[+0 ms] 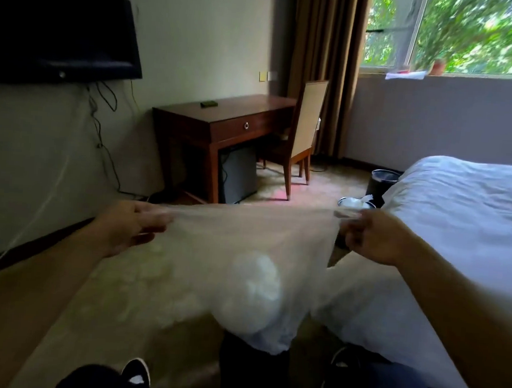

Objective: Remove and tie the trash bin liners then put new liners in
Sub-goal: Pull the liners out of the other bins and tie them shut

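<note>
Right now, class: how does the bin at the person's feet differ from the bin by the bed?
The near bin is largely hidden under the held liner; the far bin shows its open rim. The near bin sits between the shoes; the far bin stands beside the bed. Both are dark and stand on the carpet.

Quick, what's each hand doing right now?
Left hand: closed, pinching one top edge of the bin liner.
Right hand: closed, pinching the other edge.
</note>
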`<state>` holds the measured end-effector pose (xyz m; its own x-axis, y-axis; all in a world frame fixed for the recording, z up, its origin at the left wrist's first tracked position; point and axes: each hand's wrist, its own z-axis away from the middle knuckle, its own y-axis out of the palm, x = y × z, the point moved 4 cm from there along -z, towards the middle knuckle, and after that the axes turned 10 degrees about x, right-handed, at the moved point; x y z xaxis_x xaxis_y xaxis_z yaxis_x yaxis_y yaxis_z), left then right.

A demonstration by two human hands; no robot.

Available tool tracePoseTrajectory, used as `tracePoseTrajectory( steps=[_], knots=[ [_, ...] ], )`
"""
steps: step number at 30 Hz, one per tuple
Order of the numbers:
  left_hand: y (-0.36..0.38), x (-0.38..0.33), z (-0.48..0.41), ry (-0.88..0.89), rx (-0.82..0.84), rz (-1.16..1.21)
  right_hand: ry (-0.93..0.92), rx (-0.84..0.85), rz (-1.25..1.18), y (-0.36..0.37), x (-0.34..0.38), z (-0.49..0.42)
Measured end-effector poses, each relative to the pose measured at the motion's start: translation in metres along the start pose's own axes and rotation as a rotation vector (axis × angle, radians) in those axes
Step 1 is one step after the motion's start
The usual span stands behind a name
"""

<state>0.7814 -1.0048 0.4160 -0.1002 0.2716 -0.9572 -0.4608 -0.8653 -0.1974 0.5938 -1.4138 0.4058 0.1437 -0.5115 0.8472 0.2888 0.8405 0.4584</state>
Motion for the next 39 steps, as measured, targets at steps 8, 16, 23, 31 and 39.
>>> tracePoseTrajectory(
  steps=[8,16,23,31,39],
  knots=[
    [-0.012,-0.072,0.025,0.137,-0.109,-0.448,-0.372,-0.020,0.772,0.035,0.063,0.018],
    [0.064,-0.125,0.030,0.517,-0.031,-0.618,-0.643,0.088,1.203,0.122,0.066,0.004],
    [0.115,-0.138,0.034,0.551,0.257,-0.584,-0.689,0.204,1.408,0.195,0.036,-0.011],
    [0.052,-0.044,0.051,0.332,0.470,-0.194,-0.734,-0.007,1.297,0.198,0.043,-0.001],
    [0.109,-0.008,0.080,0.435,0.260,-0.160,-0.706,0.013,1.094,0.237,0.030,0.001]
  ],
)
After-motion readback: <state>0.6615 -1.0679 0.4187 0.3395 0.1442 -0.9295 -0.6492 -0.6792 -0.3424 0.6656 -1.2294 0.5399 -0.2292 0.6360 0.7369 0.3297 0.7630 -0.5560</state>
